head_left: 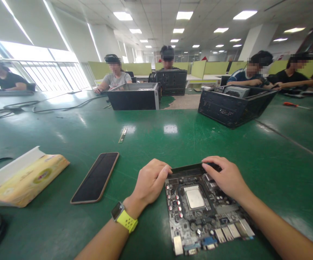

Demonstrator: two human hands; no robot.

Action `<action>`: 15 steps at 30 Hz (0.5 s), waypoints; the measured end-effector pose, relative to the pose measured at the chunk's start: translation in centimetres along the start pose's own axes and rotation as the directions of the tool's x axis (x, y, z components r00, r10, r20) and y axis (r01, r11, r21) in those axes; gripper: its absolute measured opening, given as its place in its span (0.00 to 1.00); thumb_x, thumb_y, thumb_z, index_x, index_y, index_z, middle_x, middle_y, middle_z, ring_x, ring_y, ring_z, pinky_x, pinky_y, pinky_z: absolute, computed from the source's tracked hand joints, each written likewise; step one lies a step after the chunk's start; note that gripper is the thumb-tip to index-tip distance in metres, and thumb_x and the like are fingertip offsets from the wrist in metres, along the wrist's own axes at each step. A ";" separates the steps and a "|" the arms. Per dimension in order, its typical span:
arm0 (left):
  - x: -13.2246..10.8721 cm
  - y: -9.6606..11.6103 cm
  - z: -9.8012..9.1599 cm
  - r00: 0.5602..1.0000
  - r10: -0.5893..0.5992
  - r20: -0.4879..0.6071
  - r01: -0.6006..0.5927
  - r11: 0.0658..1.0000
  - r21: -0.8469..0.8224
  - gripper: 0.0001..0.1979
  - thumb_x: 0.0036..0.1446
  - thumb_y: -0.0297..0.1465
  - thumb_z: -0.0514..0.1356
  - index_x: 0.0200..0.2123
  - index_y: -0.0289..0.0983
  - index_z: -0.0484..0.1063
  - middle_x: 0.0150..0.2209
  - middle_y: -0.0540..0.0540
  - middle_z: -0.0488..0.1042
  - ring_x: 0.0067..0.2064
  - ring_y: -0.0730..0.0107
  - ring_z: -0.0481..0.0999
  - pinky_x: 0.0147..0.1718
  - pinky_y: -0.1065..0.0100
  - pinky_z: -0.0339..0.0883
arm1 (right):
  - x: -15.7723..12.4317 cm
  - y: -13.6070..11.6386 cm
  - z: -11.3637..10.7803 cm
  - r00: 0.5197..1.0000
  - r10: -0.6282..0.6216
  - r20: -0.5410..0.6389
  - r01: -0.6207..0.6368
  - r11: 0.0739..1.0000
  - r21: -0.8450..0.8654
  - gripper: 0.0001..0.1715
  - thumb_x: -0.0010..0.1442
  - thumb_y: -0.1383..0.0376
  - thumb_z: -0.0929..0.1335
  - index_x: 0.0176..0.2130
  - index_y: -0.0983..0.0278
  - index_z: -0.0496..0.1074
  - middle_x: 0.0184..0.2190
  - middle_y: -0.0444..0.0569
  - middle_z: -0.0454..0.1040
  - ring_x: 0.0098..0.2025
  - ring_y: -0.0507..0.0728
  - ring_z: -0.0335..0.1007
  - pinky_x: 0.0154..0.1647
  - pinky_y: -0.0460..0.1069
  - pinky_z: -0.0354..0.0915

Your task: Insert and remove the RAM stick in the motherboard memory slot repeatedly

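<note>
Green counter (172,144) at lower centre of the frame bears the motherboard (200,211), with the curled fingers of the left hand (151,182) touching its upper-left corner and those of the right hand (227,178) lying open on its far edge, gripping nothing, so uneven pressure could probably flex or skid it.

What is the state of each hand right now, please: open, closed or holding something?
Left hand: curled against the motherboard at its far-left corner; grip cannot be told.
Right hand: open, fingers resting on its far edge.
</note>
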State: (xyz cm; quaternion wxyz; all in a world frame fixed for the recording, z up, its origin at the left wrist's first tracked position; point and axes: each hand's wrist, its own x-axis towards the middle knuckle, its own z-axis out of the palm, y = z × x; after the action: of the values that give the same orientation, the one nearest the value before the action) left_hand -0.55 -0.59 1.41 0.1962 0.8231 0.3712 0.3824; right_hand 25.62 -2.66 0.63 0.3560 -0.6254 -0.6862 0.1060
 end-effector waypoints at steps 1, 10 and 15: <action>0.0 0.0 0.0 1.000 -0.001 0.002 0.001 1.000 0.005 0.20 0.65 0.32 0.45 0.32 0.37 0.75 0.35 0.46 0.77 0.39 0.66 0.73 0.41 0.64 0.65 | 0.0 0.0 0.0 1.000 -0.002 -0.001 0.002 1.000 0.001 0.10 0.57 0.59 0.66 0.36 0.59 0.76 0.39 0.46 0.78 0.44 0.59 0.70 0.48 0.55 0.62; 0.0 0.2 0.1 1.000 -0.002 -0.018 0.002 1.000 0.029 0.20 0.65 0.32 0.46 0.29 0.37 0.75 0.33 0.46 0.77 0.38 0.67 0.73 0.40 0.64 0.66 | 0.0 0.0 0.2 1.000 -0.004 0.000 0.004 1.000 0.004 0.11 0.56 0.58 0.66 0.36 0.60 0.75 0.38 0.48 0.77 0.43 0.59 0.71 0.46 0.55 0.63; 0.1 0.5 -0.1 0.993 0.066 -0.093 -0.067 0.998 -0.009 0.18 0.64 0.30 0.47 0.31 0.36 0.75 0.35 0.45 0.76 0.39 0.66 0.73 0.41 0.64 0.67 | -0.1 -1.8 -1.3 0.998 -0.022 -0.054 0.022 1.000 -0.009 0.12 0.57 0.58 0.65 0.38 0.61 0.74 0.39 0.49 0.76 0.44 0.59 0.70 0.46 0.54 0.63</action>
State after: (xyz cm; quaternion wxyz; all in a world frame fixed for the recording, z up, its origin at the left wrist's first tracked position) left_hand -0.37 -0.87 1.81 0.1711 0.8151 0.3498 0.4289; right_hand 25.01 -3.50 2.57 0.3730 -0.6221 -0.6835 0.0820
